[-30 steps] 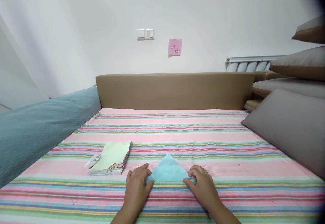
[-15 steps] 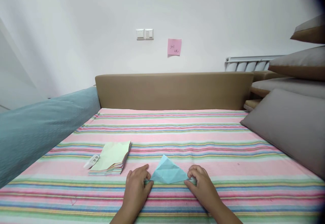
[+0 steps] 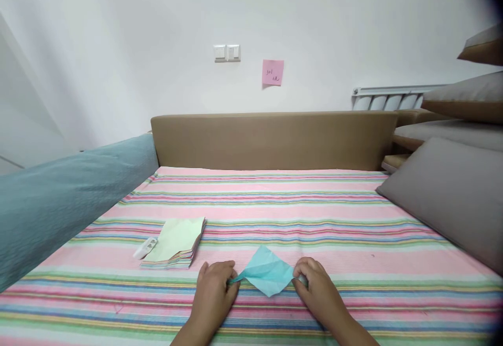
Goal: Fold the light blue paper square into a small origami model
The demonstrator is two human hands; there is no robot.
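A light blue sheet of folded paper (image 3: 269,274) is stretched between my two hands, just above or on the striped cloth. Its middle spreads into a diamond with a crease running across it, and its left end narrows to a thin strip. My left hand (image 3: 215,287) pinches that strip between thumb and fingers. At the other side, my right hand (image 3: 317,285) closes thumb and forefinger on the paper's right corner. The fingers partly hide both ends of the sheet.
Left of my hands lies a stack of coloured paper (image 3: 175,241), with a small white object (image 3: 145,248) against its edge. Striped cloth (image 3: 275,210) covers the bed. Grey cushions (image 3: 451,194) stand at the right, a blue padded side (image 3: 86,189) at the left, a brown headboard (image 3: 271,139) behind.
The paper has gone from a triangle to a diamond, its lower part now hanging toward me. Both hands keep their pinch on the ends. The view has shifted slightly.
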